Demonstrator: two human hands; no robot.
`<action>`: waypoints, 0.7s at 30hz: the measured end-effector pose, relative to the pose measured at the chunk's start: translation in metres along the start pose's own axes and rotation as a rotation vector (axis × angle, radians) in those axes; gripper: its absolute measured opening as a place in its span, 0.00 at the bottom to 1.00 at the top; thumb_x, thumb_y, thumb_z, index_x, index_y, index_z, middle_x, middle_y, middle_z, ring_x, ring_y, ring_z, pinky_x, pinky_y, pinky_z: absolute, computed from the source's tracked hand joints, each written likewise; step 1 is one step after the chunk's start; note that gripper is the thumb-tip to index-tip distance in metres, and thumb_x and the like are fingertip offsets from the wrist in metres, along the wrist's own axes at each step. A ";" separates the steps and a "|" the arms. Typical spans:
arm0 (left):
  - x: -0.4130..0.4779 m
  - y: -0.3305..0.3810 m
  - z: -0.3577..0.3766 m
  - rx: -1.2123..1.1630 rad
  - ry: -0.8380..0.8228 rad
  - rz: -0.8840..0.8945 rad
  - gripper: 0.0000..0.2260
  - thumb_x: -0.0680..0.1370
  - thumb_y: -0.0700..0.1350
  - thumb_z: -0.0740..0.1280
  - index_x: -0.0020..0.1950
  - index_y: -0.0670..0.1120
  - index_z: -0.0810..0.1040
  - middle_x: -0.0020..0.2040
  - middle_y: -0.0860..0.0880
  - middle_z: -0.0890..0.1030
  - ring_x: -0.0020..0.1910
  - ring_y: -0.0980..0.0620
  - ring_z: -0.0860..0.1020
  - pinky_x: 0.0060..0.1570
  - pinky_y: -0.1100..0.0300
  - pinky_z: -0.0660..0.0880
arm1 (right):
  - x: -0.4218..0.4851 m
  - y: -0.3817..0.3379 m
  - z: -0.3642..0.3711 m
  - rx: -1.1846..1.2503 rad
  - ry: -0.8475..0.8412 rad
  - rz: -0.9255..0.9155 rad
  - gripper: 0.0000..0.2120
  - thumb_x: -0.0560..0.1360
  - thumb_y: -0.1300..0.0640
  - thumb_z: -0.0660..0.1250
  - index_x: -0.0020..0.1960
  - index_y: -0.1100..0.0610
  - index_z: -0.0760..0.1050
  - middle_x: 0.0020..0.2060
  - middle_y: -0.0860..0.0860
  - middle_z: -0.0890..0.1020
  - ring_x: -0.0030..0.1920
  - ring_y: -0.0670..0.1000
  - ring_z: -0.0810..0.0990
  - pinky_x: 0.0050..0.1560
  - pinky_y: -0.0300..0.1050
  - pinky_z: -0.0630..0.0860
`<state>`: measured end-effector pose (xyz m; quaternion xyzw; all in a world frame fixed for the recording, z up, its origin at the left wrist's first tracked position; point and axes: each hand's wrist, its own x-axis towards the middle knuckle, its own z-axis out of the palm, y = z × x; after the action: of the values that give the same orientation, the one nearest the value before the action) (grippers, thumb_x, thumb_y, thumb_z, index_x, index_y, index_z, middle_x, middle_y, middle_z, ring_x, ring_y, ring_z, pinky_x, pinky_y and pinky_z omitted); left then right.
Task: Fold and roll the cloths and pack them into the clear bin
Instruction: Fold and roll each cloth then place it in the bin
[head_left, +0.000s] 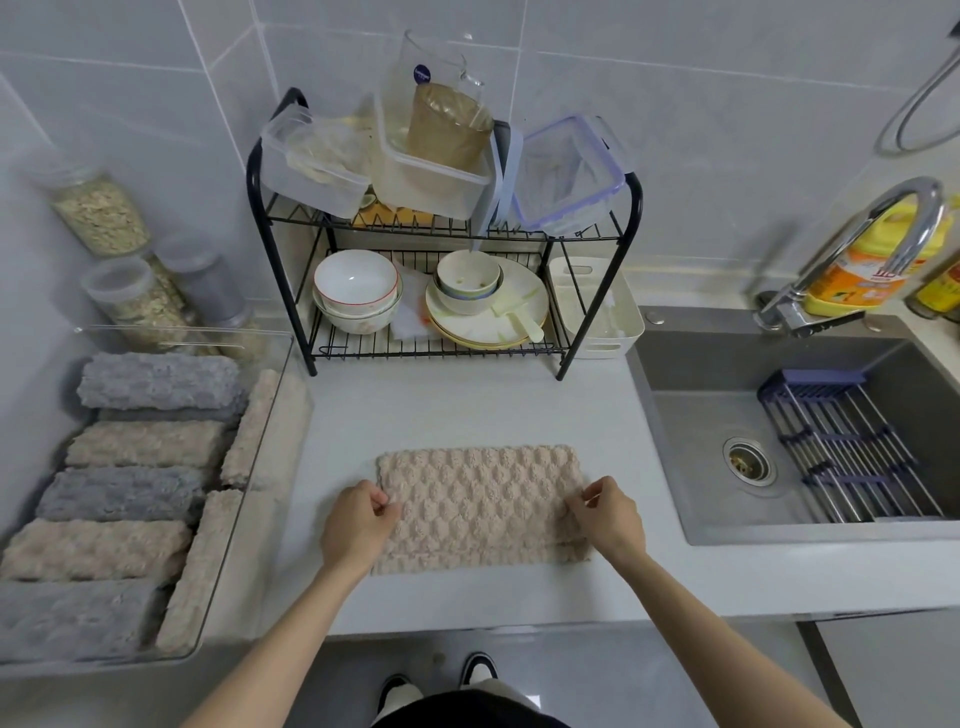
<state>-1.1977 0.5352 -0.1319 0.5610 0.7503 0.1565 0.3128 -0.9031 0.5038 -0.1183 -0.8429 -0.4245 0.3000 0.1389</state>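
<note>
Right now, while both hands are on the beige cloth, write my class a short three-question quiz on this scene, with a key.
1. True or false: the beige cloth is already rolled up.
2. Where do the left hand and the right hand pinch it? A) its far corners B) its side edges C) nowhere
3. Fill in: the rolled cloths in the clear bin are beige and ____.
Key: 1 false, it lies flat on the countertop; 2 B; 3 grey.

Both hands (358, 522) (605, 514) pinching beige cloth (480, 506) on counter (467, 405), clear bin (270, 415) left
</note>
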 end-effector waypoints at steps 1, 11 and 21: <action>0.000 0.002 -0.001 -0.007 -0.005 0.002 0.07 0.75 0.47 0.68 0.45 0.45 0.74 0.42 0.50 0.78 0.40 0.52 0.76 0.35 0.61 0.67 | -0.001 0.000 0.000 -0.022 0.022 -0.021 0.07 0.76 0.51 0.63 0.48 0.55 0.70 0.43 0.49 0.77 0.43 0.52 0.77 0.38 0.44 0.71; -0.001 0.013 -0.008 -0.425 -0.081 -0.074 0.13 0.76 0.42 0.68 0.56 0.44 0.66 0.41 0.52 0.73 0.39 0.54 0.74 0.34 0.65 0.69 | 0.000 -0.004 -0.006 0.115 -0.054 -0.026 0.06 0.78 0.58 0.59 0.50 0.60 0.64 0.37 0.50 0.73 0.39 0.53 0.73 0.38 0.46 0.70; -0.007 -0.005 -0.009 -0.390 -0.081 0.077 0.15 0.76 0.42 0.68 0.59 0.46 0.67 0.43 0.41 0.76 0.41 0.46 0.77 0.37 0.54 0.76 | -0.011 0.007 -0.009 0.185 -0.060 -0.164 0.04 0.80 0.61 0.55 0.53 0.58 0.61 0.42 0.53 0.74 0.38 0.56 0.74 0.37 0.49 0.72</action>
<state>-1.2060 0.5285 -0.1257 0.5239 0.6706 0.2878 0.4393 -0.8985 0.4908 -0.1107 -0.7796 -0.4665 0.3507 0.2271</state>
